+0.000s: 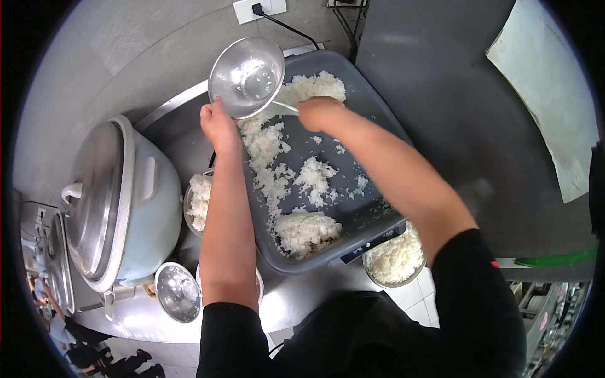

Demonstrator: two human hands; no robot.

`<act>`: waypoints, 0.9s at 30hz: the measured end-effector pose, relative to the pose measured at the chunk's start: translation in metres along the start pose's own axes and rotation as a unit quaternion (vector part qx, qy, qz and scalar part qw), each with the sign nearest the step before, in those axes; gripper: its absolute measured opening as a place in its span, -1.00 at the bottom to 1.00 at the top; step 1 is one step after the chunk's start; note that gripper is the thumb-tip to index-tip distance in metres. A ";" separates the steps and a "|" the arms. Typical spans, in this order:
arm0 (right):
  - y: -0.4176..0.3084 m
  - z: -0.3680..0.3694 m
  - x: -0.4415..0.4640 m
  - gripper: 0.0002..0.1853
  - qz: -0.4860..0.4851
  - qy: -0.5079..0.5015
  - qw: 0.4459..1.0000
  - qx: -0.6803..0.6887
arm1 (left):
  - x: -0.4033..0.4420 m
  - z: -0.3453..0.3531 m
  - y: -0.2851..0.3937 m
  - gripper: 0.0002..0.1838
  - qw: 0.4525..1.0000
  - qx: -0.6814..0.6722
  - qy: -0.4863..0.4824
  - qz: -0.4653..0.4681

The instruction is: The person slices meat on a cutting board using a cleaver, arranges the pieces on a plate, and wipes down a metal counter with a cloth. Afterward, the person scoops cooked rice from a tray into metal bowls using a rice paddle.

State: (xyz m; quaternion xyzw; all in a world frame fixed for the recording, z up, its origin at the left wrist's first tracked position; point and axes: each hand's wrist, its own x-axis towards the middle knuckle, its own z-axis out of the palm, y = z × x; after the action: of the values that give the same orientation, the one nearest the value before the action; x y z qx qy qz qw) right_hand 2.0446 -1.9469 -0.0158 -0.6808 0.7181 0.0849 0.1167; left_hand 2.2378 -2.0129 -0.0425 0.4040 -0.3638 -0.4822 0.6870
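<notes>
My left hand (220,126) grips the rim of a steel bowl (247,79), tilted over the far left corner of a grey tub (378,110). A few rice grains cling inside the bowl. In my closed right hand (320,114) is the white handle of a rice paddle (285,107), whose head is partly hidden behind the bowl. White cooked rice (307,232) lies in the tub, heaped at the near side, along the left wall and at the far end. Small clumps are scattered over the tub's bottom.
At left stands a large lidded rice cooker (151,201). Rice-filled bowls (200,201) (396,255) flank the tub, and a steel bowl (178,292) sits by the counter's front edge. A black device (372,244) lies under the tub's near edge. Other people (82,340) are at far left.
</notes>
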 end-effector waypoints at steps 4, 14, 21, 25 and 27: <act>-0.055 0.061 0.021 -0.71 -0.030 -0.016 0.999 -0.036 | 0.004 -0.006 -0.003 -0.68 0.995 0.096 -0.019 0.021; -0.045 0.033 -0.165 -0.68 -0.137 -0.144 0.974 -0.111 | 0.007 0.003 -0.006 -0.70 0.998 0.058 -0.014 0.025; 0.058 -0.026 -0.154 -0.56 0.075 -0.213 0.973 -0.036 | -0.028 0.006 0.022 -0.71 0.992 0.081 -0.093 -0.030; 0.062 0.043 -0.144 -0.47 -0.001 -0.465 0.881 0.084 | -0.045 0.000 0.008 -0.68 0.987 0.100 -0.109 -0.059; 0.041 0.064 -0.137 -0.51 -0.047 -0.487 0.856 0.165 | -0.040 -0.004 0.000 -0.68 0.977 0.190 -0.096 -0.017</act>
State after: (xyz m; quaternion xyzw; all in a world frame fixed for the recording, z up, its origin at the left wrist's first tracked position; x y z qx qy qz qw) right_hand 2.0135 -1.7954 -0.0397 -0.5559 0.5404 0.2806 0.5659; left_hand 2.2310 -1.9738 -0.0483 0.4846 -0.5061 -0.4523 0.5517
